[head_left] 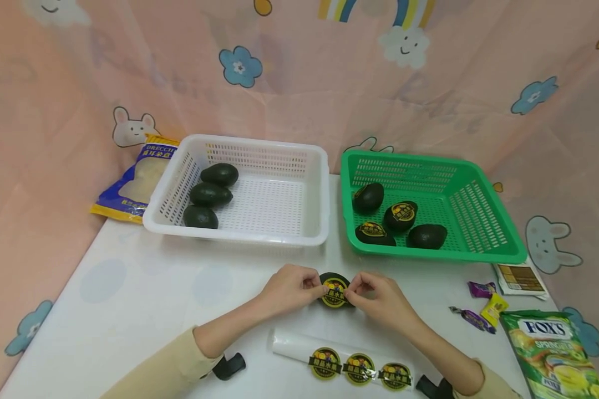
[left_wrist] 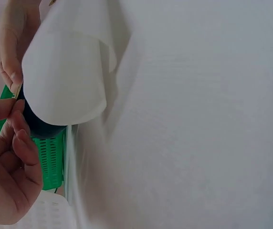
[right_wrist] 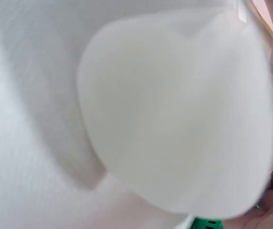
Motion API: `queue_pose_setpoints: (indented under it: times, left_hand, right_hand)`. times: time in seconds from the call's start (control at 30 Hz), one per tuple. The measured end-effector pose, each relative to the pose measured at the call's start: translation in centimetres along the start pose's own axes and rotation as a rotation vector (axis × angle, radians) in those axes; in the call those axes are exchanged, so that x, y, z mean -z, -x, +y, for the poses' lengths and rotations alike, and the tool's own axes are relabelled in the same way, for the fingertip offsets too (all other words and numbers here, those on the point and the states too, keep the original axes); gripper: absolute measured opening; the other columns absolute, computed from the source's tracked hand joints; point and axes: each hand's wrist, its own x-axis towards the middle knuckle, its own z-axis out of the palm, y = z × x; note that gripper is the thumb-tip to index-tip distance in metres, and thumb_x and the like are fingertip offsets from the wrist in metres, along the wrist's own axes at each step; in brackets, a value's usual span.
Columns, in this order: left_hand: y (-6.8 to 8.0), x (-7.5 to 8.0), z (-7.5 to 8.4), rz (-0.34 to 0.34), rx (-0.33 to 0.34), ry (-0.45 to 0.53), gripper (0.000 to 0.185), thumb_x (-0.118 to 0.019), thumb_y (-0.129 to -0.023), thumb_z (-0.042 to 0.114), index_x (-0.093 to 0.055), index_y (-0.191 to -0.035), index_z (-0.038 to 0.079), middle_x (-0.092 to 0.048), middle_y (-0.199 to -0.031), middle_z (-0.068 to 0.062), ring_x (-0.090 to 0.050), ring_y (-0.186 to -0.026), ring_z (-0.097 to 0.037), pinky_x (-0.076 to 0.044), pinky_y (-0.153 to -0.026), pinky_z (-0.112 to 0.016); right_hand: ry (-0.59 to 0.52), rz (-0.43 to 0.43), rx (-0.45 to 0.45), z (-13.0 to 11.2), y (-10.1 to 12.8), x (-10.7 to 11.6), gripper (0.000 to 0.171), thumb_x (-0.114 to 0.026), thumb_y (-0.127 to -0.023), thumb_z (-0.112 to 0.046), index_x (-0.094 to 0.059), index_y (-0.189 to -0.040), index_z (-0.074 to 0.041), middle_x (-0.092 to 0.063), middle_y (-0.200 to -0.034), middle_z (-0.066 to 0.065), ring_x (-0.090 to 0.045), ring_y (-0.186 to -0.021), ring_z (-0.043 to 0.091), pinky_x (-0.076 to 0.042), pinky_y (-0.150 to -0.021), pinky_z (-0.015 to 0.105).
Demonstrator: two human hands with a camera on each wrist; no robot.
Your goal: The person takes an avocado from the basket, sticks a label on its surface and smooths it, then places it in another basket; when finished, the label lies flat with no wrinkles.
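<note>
A dark avocado (head_left: 333,276) lies on the white table in the head view, with a round black-and-gold sticker (head_left: 335,293) over it. My left hand (head_left: 292,287) pinches the sticker's left end between thumb and forefinger. On the other side my right hand (head_left: 381,299) pinches its right end. Whether the sticker's middle touches the skin cannot be told. Just below lies a roll of white backing (head_left: 294,344) bearing several like stickers (head_left: 359,369). That roll blocks much of both wrist views; in the left one, fingers (left_wrist: 19,119) show beside the dark avocado.
A white basket (head_left: 239,239) at the back holds 3 plain avocados (head_left: 211,195). The green basket (head_left: 479,256) to its right holds several avocados, some with stickers showing. Wrapped candies (head_left: 493,309) and a green FOX'S bag (head_left: 554,354) lie at right; a blue-yellow bag (head_left: 140,177) leans at left.
</note>
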Motion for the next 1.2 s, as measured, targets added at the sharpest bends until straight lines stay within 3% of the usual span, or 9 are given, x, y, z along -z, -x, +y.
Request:
queue_pose_setpoints:
  times: [0.13, 0.27, 0.47, 0.6, 0.77, 0.9, 1.0, 1.07, 1.2]
  left_hand:
    - [-0.2, 0.1, -0.2, -0.014, 0.002, 0.017, 0.021, -0.069, -0.088, 0.029, -0.067, -0.069, 0.020, -0.057, -0.062, 0.013, -0.051, -0.057, -0.005, -0.042, -0.054, -0.023]
    - [-0.5, 0.2, -0.6, -0.042, -0.001, 0.042, 0.032, -0.068, -0.089, 0.032, -0.060, -0.061, 0.019, -0.052, -0.055, 0.012, -0.047, -0.053, -0.004, -0.039, -0.053, -0.022]
    - [-0.7, 0.3, -1.4, -0.128, 0.081, 0.112, 0.050, -0.063, -0.092, 0.042, -0.058, -0.057, 0.007, -0.041, -0.045, 0.009, -0.036, -0.047, -0.006, -0.030, -0.048, -0.021]
    - [-0.6, 0.2, -1.6, -0.166, 0.104, 0.133, 0.049, -0.064, -0.090, 0.045, -0.061, -0.061, 0.005, -0.046, -0.048, 0.008, -0.037, -0.047, -0.006, -0.029, -0.047, -0.022]
    - [-0.6, 0.3, -1.4, -0.112, 0.060, 0.037, 0.041, -0.071, -0.082, 0.053, -0.061, -0.070, 0.015, -0.057, -0.062, 0.006, -0.047, -0.056, -0.007, -0.037, -0.051, -0.023]
    - [-0.9, 0.3, -1.4, -0.051, -0.089, -0.065, 0.052, -0.080, -0.073, 0.056, -0.061, -0.100, 0.016, -0.060, -0.093, 0.000, -0.055, -0.080, -0.013, -0.046, -0.066, -0.024]
    - [-1.0, 0.2, -1.6, -0.080, -0.195, -0.076, 0.060, -0.082, -0.075, 0.049, -0.059, -0.118, 0.014, -0.061, -0.109, 0.001, -0.056, -0.095, -0.012, -0.048, -0.077, -0.023]
    - [-1.0, 0.3, -1.7, -0.103, -0.226, -0.069, 0.059, -0.081, -0.077, 0.045, -0.060, -0.121, 0.012, -0.063, -0.111, 0.002, -0.058, -0.098, -0.010, -0.048, -0.082, -0.023]
    - [-0.8, 0.4, -1.7, -0.115, -0.231, -0.087, 0.052, -0.080, -0.078, 0.044, -0.062, -0.116, 0.013, -0.063, -0.105, 0.005, -0.059, -0.092, -0.007, -0.049, -0.078, -0.020]
  right_hand:
    - [-0.034, -0.024, -0.031, 0.1, -0.3, -0.1, 0.013, -0.071, -0.089, -0.017, -0.063, -0.079, -0.018, -0.061, -0.077, -0.010, -0.058, -0.075, 0.007, -0.053, -0.081, 0.032]
    - [-0.069, -0.067, -0.101, 0.2, -0.7, -0.1, 0.018, -0.073, -0.088, -0.023, -0.061, -0.078, -0.014, -0.062, -0.074, -0.006, -0.061, -0.076, 0.010, -0.052, -0.072, 0.029]
    - [-0.066, -0.103, -0.238, 0.5, -1.6, 0.0, 0.040, -0.079, -0.080, -0.043, -0.053, -0.075, -0.013, -0.053, -0.070, -0.002, -0.049, -0.068, 0.015, -0.037, -0.057, 0.027]
    - [-0.098, -0.134, -0.263, 0.9, -2.4, -0.5, 0.040, -0.074, -0.085, -0.044, -0.051, -0.079, -0.012, -0.045, -0.068, -0.001, -0.041, -0.063, 0.015, -0.031, -0.055, 0.025]
    - [-0.135, -0.135, -0.201, 1.3, -3.0, -1.0, 0.035, -0.067, -0.092, -0.039, -0.051, -0.080, -0.010, -0.041, -0.066, -0.002, -0.040, -0.062, 0.013, -0.031, -0.054, 0.024]
    - [-0.146, -0.147, -0.074, 1.1, -3.0, -1.0, 0.029, -0.067, -0.094, -0.028, -0.049, -0.079, -0.010, -0.041, -0.066, -0.002, -0.040, -0.063, 0.011, -0.031, -0.055, 0.023]
    - [-0.146, -0.199, 0.022, 1.3, -3.1, -0.8, 0.029, -0.070, -0.092, -0.026, -0.048, -0.080, -0.011, -0.043, -0.070, -0.001, -0.040, -0.064, 0.011, -0.033, -0.056, 0.023]
    - [-0.154, -0.239, 0.059, 1.5, -3.1, -0.4, 0.028, -0.073, -0.089, -0.024, -0.048, -0.082, -0.011, -0.046, -0.075, 0.001, -0.041, -0.063, 0.012, -0.035, -0.055, 0.023]
    - [-0.157, -0.282, 0.120, 2.6, -3.3, -0.2, 0.031, -0.078, -0.084, -0.028, -0.051, -0.087, -0.013, -0.051, -0.082, 0.005, -0.044, -0.065, 0.012, -0.039, -0.054, 0.023]
